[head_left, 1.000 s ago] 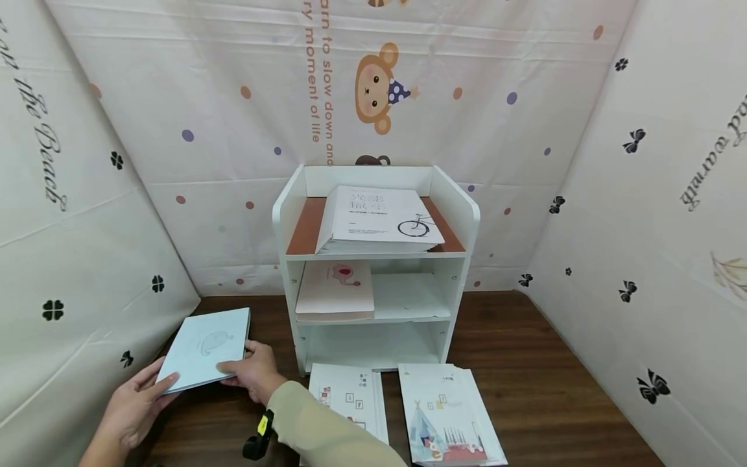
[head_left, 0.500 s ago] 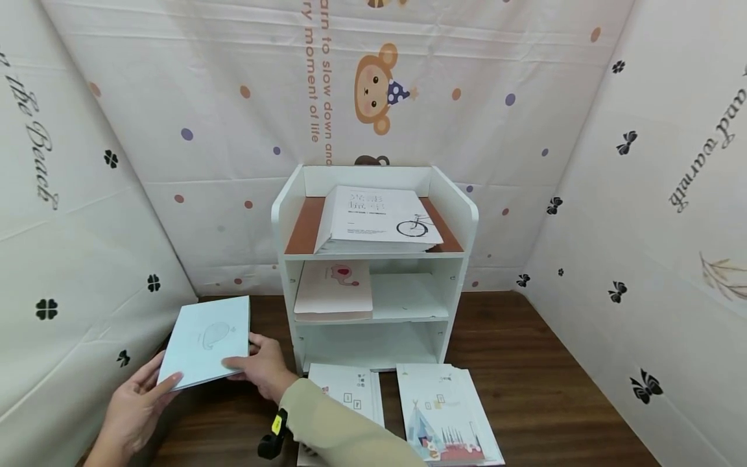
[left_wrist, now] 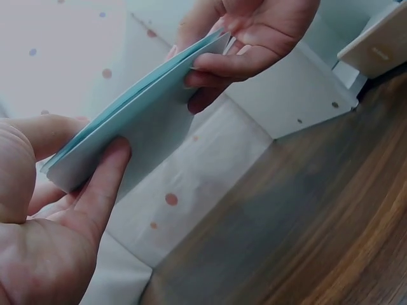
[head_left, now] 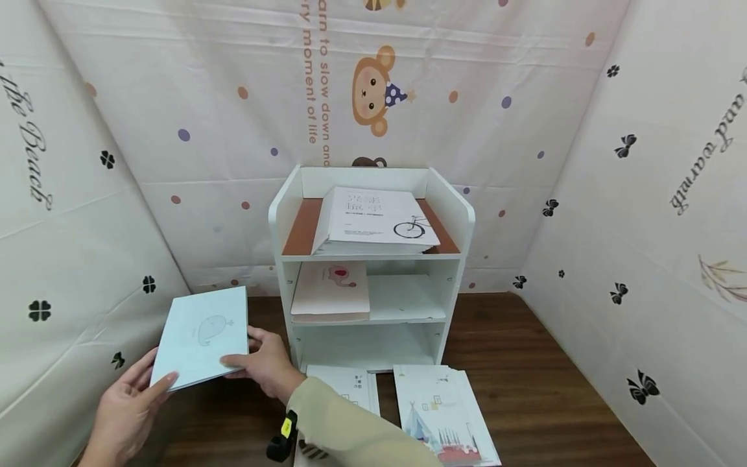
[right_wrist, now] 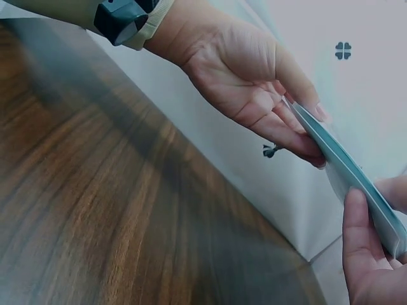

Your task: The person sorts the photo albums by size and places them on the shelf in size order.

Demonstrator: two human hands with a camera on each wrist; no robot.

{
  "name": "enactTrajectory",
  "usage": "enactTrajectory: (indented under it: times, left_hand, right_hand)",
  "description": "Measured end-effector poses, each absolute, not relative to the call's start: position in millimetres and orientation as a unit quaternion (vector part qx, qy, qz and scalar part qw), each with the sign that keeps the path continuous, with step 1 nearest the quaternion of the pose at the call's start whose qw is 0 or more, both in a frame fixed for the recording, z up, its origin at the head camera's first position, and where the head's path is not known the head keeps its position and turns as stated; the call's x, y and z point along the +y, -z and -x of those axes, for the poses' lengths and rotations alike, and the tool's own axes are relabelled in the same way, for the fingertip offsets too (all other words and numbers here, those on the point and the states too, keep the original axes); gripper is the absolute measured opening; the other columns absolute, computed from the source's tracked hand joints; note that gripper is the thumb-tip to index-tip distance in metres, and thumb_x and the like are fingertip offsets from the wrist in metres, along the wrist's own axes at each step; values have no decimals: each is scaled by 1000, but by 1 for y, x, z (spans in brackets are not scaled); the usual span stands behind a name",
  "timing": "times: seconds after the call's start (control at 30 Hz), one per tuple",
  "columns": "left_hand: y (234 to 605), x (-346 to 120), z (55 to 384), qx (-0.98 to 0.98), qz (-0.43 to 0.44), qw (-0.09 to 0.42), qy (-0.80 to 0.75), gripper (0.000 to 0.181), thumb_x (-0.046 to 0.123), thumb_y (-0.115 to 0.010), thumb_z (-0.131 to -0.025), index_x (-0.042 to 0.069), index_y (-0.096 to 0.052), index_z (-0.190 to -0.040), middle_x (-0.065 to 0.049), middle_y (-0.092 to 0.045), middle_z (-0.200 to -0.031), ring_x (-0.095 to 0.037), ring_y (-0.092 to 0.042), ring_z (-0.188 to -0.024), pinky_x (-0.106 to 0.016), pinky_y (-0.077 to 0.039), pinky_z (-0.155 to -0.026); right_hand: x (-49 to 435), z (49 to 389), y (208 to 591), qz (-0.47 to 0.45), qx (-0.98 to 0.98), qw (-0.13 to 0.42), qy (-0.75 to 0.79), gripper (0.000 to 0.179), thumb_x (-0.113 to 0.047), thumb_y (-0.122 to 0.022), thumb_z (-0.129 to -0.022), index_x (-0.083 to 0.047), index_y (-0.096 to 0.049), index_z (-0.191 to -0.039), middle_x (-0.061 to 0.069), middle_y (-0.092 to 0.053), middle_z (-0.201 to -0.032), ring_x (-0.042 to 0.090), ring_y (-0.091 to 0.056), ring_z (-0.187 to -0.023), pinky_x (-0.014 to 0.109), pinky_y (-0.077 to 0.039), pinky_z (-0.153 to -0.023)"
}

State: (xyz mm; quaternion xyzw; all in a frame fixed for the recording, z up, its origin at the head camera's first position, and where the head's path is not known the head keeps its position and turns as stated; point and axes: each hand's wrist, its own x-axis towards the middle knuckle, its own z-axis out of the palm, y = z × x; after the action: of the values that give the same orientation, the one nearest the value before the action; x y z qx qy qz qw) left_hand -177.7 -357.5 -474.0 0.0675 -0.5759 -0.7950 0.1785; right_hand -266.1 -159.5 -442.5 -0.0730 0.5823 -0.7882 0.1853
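Pale blue booklet pinched at two corners above the bench

The booklet lies between the two grips, raised off the bench and tilted, its cover with a grey outline whale facing up toward the head camera. Its edge, seen from the wrists, shows more than one layer; whether that is one booklet or several thin ones cannot be told.

The left hand has its grip closed to the booklet's thickness at the near left corner, thumb over the cover and fingers beneath. The right hand pinches the near right corner the same way, its grip just as narrow. A black wrist device with a yellow patch and a beige sleeve follow behind the right grip.

To the right of the right grip and farther back stands a white three-level shelf unit. On its top level, higher than both grips, a stack of books with a bicycle on the uppermost cover rests on a brown panel. On the middle level, at the left, lies a pale pink booklet with an elephant drawing.

Right of the right grip, before the shelf unit, a white stack of booklets is partly hidden by the sleeve; just beside it, farther right, lies another stack with a blue tent cover. Left of the left grip hangs a white backdrop printed with black clovers.
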Motion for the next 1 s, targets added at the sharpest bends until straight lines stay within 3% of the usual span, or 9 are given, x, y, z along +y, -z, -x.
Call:
enactTrajectory:
  times: [0.13, 0.33, 0.57, 0.77, 0.87, 1.0]
  left_hand:
    - [469, -353, 173, -572, -47, 182, 798, 77, -12, -66, -93, 12, -34, -160, 22, -71, -114, -2, -71, -94, -18, -61, -75]
    - [458, -346, 169, -607, -86, 162, 773, 87, -5, -71, -92, 7, -21, -163, 24, -70, -107, 1, -70, -93, -17, -60, -75]
    - [453, -339, 163, -604, -85, 156, 777, 87, -6, -71, -92, 9, -23, -163, 23, -72, -107, 1, -70, -93, -18, -60, -74]
    - [452, -333, 159, -597, -74, 146, 785, 91, -9, -69, -92, 7, -15, -164, 25, -71, -108, 0, -70, -94, -19, -61, -74]
    - [451, -331, 156, -598, -47, 148, 786, 86, -10, -66, -94, 12, -21, -164, 22, -72, -111, -1, -71, -93, -19, -60, -72]
    - [449, -331, 151, -593, -14, 153, 790, 74, -13, -63, -94, 23, -42, -156, 19, -73, -116, -2, -71, -93, -18, -60, -73]
  right_hand:
    - [-153, 263, 437, 79, 579, 188, 789, 63, 18, -77, -78, -16, -67, -130, 8, -67, -98, 28, -75, -82, 43, -65, -67]
    - [-143, 260, 433, 96, 575, 184, 792, 64, 19, -77, -78, -15, -66, -131, 8, -67, -99, 26, -74, -82, 47, -65, -69]
    - [-132, 256, 429, 112, 569, 188, 793, 65, 18, -77, -79, -14, -64, -134, 8, -68, -101, 25, -73, -83, 43, -65, -65]
    - [-121, 250, 422, 125, 575, 185, 787, 67, 17, -78, -79, -13, -62, -137, 8, -67, -102, 24, -73, -82, 43, -65, -64]
    - [-116, 247, 419, 126, 578, 184, 785, 68, 16, -78, -79, -12, -61, -138, 8, -67, -102, 23, -73, -82, 43, -65, -64]
    - [-111, 242, 414, 135, 576, 184, 785, 68, 17, -78, -79, -9, -61, -139, 7, -68, -103, 22, -72, -82, 42, -65, -63]
